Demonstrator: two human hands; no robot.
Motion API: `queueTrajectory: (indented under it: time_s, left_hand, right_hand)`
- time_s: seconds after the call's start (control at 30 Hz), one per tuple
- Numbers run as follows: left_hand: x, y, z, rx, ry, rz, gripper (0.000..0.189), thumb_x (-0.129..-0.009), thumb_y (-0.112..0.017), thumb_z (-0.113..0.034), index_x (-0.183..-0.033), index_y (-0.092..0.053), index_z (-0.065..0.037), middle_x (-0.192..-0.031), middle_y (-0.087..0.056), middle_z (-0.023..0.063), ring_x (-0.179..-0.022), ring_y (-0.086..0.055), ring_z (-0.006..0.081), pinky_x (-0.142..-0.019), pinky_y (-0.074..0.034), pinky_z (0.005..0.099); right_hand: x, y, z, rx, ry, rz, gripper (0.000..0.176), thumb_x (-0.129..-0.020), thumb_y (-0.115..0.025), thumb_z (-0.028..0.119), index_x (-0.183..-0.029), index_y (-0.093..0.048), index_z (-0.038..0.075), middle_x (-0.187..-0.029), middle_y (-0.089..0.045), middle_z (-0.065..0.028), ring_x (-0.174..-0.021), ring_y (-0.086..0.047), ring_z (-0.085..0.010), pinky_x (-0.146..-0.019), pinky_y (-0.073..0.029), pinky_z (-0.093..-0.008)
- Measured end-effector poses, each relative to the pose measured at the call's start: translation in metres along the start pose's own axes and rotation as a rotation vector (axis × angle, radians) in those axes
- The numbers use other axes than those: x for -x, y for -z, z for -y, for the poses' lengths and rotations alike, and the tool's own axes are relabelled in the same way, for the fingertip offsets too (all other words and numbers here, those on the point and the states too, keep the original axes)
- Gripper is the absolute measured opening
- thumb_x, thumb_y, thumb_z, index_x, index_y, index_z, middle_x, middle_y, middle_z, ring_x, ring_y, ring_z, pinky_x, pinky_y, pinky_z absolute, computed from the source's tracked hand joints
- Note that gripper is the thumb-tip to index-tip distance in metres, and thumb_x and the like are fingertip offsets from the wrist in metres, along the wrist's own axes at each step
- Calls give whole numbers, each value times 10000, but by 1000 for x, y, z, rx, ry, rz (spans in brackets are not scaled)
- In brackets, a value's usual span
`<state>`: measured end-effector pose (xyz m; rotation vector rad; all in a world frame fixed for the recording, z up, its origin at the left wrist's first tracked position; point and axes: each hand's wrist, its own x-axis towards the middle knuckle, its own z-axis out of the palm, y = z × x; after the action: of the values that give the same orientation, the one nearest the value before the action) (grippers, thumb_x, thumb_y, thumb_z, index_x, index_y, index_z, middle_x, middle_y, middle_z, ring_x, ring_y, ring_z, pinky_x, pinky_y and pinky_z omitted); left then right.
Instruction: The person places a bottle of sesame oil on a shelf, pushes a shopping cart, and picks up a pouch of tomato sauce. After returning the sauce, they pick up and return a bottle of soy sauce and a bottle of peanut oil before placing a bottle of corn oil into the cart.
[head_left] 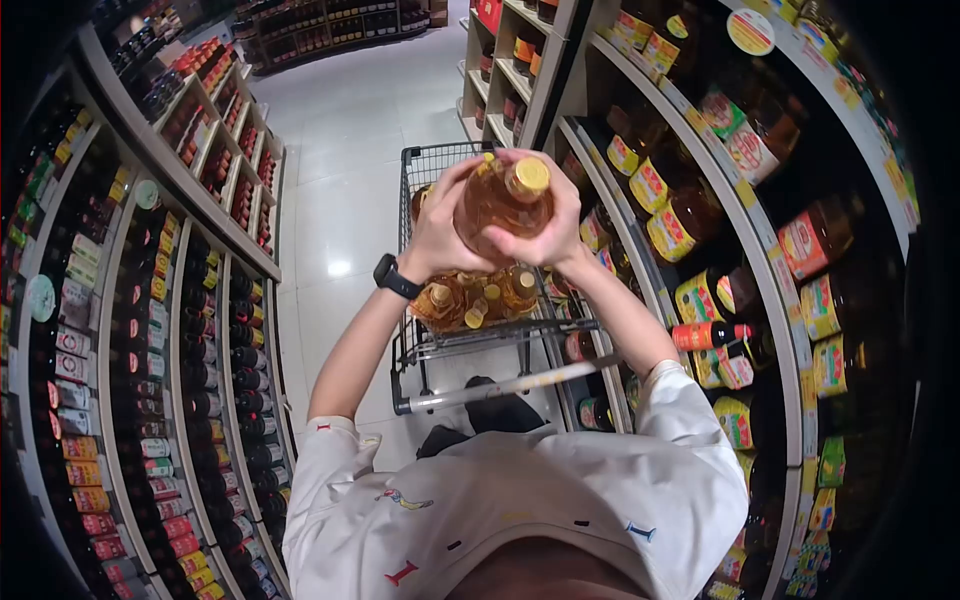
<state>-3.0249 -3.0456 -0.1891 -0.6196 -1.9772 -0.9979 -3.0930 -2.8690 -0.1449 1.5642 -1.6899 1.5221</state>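
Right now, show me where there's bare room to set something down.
The widest bare patch is the pale floor between the cart and the left shelves, running on past the cart's front. Crowded: the cart's near end, packed with bottles, and the tight gap beside the right shelves. The held bottle hides part of the cart's middle.

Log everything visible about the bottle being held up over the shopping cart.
The bottle looks like clear plastic, with amber liquid inside and a round yellow cap in place. Its neck end faces the camera. The left hand and right hand grip its sides, hiding parts of the body. It is held above the shopping cart. Fill level cannot be told.
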Motion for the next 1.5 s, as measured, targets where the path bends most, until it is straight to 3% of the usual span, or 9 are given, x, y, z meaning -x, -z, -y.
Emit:
queueTrajectory:
  time_s: [0.13,0.23,0.33,0.53,0.87,1.03,1.23,1.3,1.5]
  left_hand:
    - [-28,-11,155,-192,310,33,1095,-490,-904,-255,-1417,-373,-15,-1330,-508,206,-1217,-503,391,-1059,-409,459]
    - [-28,-25,280,-113,470,-34,1086,-507,-905,-261,-1419,-370,-11,-1329,-520,220,-1230,-506,395,-1059,-414,454]
    - [-11,-30,406,-148,568,66,1044,-545,-903,-268,-1413,-386,-4,-1321,-541,226,-1233,-530,388,-1044,-443,426]
    - [60,-54,556,-55,746,98,1001,-579,-926,-252,-1403,-405,-27,-1328,-562,187,-1195,-597,284,-1013,-493,386]
    - [112,-76,622,-407,778,508,947,-615,-899,-244,-1391,-373,-113,-1092,-669,198,-1045,-637,398,-864,-535,450]
    - [118,-82,635,-555,829,666,1013,-625,-910,-316,-1430,-326,-127,-1025,-692,204,-926,-676,398,-779,-553,472]
    - [108,-92,622,-625,928,669,963,-672,-795,-290,-1462,-289,-69,-1102,-680,234,-989,-667,405,-833,-544,458]
    - [132,-98,631,-483,996,457,896,-676,-793,-253,-1425,-335,-74,-1190,-649,219,-1063,-644,403,-893,-530,450]
    - [165,-99,656,-337,1046,454,847,-748,-727,-162,-1442,-258,-32,-1168,-642,257,-1099,-630,408,-916,-510,447]
  right_hand:
    - [-43,-49,-182,29,-15,-61,722,-642,-855,258,-1234,-556,-28,-1193,-613,-173,-1100,-618,-251,-964,-483,-364]
    - [-53,-106,-313,100,44,-87,692,-614,-875,291,-1170,-597,-14,-1190,-600,-207,-1106,-608,-352,-967,-490,-414]
    - [-33,-160,-436,75,-59,-36,710,-593,-887,304,-1165,-603,-6,-1198,-579,-199,-1123,-592,-340,-969,-488,-411]
    - [8,-229,-583,-19,-311,104,690,-611,-872,325,-1164,-603,12,-1179,-569,-159,-1099,-595,-311,-954,-494,-397]
    - [58,-258,-665,-101,-549,526,722,-563,-833,381,-1160,-612,42,-1120,-607,-193,-1087,-586,-357,-955,-486,-418]
    - [77,-284,-686,-40,-565,467,700,-531,-828,315,-1137,-592,57,-1094,-620,-193,-1076,-593,-369,-947,-488,-428]
    - [86,-294,-686,-45,-605,364,567,-590,-768,200,-1103,-569,61,-1055,-642,-186,-1026,-620,-373,-900,-508,-417]
    - [86,-296,-683,3,-646,421,590,-589,-777,203,-1119,-558,66,-1066,-643,-184,-1028,-621,-379,-893,-509,-428]
    - [102,-312,-685,-24,-658,458,565,-683,-777,202,-1177,-543,58,-1101,-633,-204,-1068,-607,-395,-914,-500,-449]
